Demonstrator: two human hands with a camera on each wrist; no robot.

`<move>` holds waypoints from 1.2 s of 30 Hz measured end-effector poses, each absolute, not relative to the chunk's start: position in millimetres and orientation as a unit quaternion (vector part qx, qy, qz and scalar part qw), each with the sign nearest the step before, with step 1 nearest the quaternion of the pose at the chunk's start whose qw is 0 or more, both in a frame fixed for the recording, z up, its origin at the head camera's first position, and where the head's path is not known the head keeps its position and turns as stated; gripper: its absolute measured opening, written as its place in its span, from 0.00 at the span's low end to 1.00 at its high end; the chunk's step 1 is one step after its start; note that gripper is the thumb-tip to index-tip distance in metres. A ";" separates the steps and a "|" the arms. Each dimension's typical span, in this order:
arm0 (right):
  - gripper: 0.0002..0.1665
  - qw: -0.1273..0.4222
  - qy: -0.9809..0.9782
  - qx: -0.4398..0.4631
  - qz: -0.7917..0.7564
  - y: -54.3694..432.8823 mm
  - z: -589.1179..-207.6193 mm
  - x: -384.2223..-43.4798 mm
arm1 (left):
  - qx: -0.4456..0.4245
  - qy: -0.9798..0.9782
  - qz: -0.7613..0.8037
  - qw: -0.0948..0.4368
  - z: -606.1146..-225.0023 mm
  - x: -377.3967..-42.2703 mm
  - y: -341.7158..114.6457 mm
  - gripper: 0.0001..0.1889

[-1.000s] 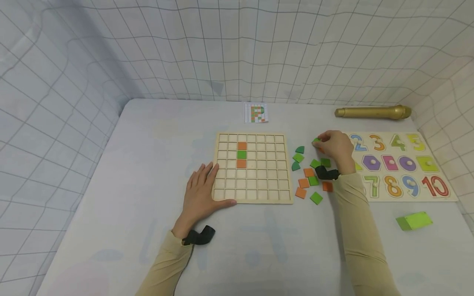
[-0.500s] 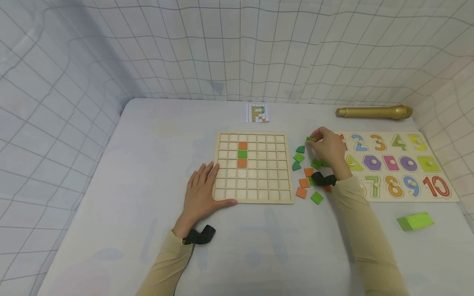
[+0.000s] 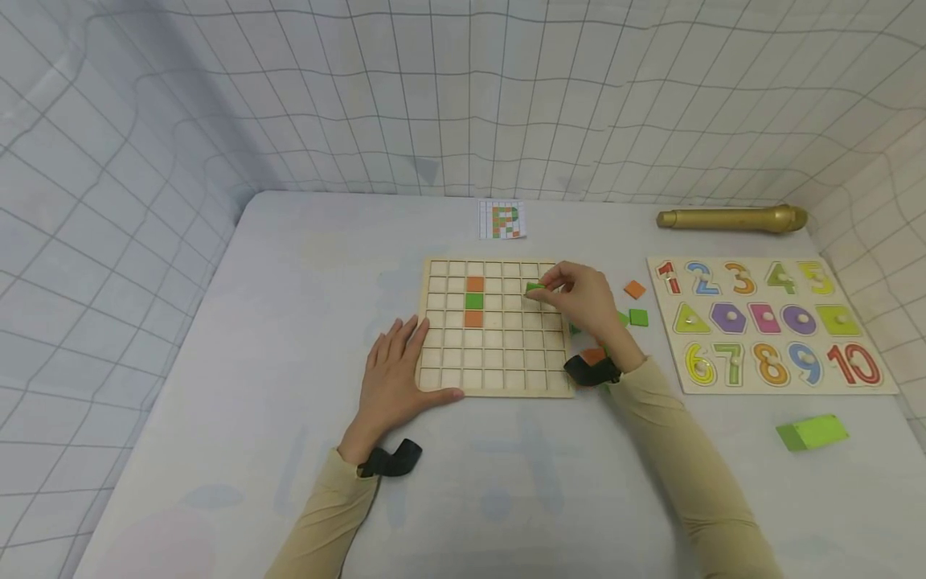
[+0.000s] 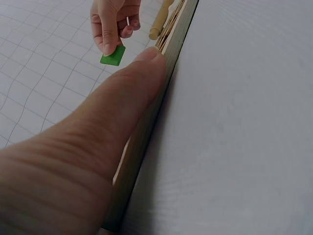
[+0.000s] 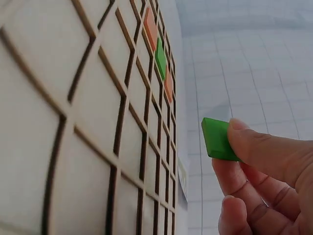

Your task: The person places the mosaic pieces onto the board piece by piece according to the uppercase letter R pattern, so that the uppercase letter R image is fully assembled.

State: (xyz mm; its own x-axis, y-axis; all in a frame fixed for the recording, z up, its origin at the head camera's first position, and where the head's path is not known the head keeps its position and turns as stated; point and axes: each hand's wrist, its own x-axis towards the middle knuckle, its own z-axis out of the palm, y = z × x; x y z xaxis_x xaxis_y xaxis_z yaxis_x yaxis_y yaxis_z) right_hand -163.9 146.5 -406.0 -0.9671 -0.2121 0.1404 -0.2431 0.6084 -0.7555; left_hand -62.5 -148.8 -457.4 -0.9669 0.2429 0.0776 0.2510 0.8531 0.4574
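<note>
A wooden grid board (image 3: 483, 359) lies on the table, with an orange tile (image 3: 474, 284), a green tile (image 3: 473, 301) and another orange tile (image 3: 473, 319) in one column. My left hand (image 3: 391, 378) rests at its front-left corner, fingers spread along the left side and thumb along the front edge. Over the right part of the board, my right hand (image 3: 582, 299) pinches a green square tile (image 5: 217, 139) between thumb and fingers. The tile is tilted and apart from the board in the right wrist view. Loose tiles right of the board are partly hidden under my right hand and wrist.
A pattern card (image 3: 502, 219) lies behind the board. On the right are a number puzzle (image 3: 738, 342), a gold microphone (image 3: 731, 219) and a green block (image 3: 812, 433). An orange tile (image 3: 634, 289) and a green tile (image 3: 639, 318) lie near the puzzle.
My right hand has carried the green square tile leftward from the loose tiles to above the board's right part. My left hand has stayed in place.
</note>
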 end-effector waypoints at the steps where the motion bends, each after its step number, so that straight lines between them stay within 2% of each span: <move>1: 0.12 0.010 -0.896 0.132 0.425 141.4 -405.9 -162.4 | -0.128 -0.962 -0.239 0.008 -457.2 -62.5 -148.8 0.61; 11: 0.06 -0.058 -0.891 0.176 0.414 99.5 -410.3 -151.4 | -0.130 -0.962 -0.242 0.013 -456.9 -62.9 -148.8 0.60; 17: 0.07 -0.087 -0.895 0.198 0.391 83.3 -415.1 -148.0 | -0.135 -0.961 -0.242 0.019 -458.1 -62.8 -148.7 0.60; 36: 0.07 -0.116 -0.894 0.221 0.372 72.3 -417.3 -141.7 | -0.129 -0.963 -0.235 0.010 -458.2 -63.2 -148.5 0.60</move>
